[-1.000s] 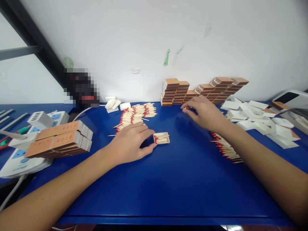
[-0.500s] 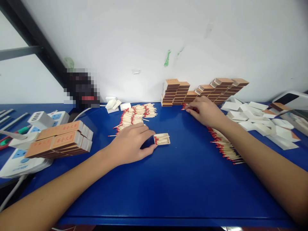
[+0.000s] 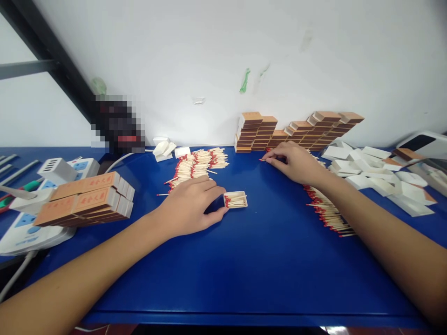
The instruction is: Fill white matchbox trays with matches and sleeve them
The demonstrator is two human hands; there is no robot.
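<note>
Near the middle of the blue table, my left hand [image 3: 195,204] grips the left end of a small white matchbox tray [image 3: 236,200] between thumb and fingers. Red-tipped matches lie in the tray. My right hand [image 3: 291,163] is farther back on the right, its thumb and index finger pinched on a match whose red tip sticks out to the left. Under and beside the right forearm is a pile of matches [image 3: 330,216]. Another match pile [image 3: 195,165] spreads behind my left hand.
Stacked matchboxes [image 3: 256,132] stand against the wall at the back. White empty trays [image 3: 377,172] lie heaped at the right. At the left, bundled matchboxes [image 3: 87,200] rest by a power strip [image 3: 49,237]. Two more white pieces [image 3: 164,150] lie at the back left.
My right hand has drawn slightly left, and the red tip of a match now shows more clearly at its fingertips. My left hand stays at the tray. The view has shifted slightly.
</note>
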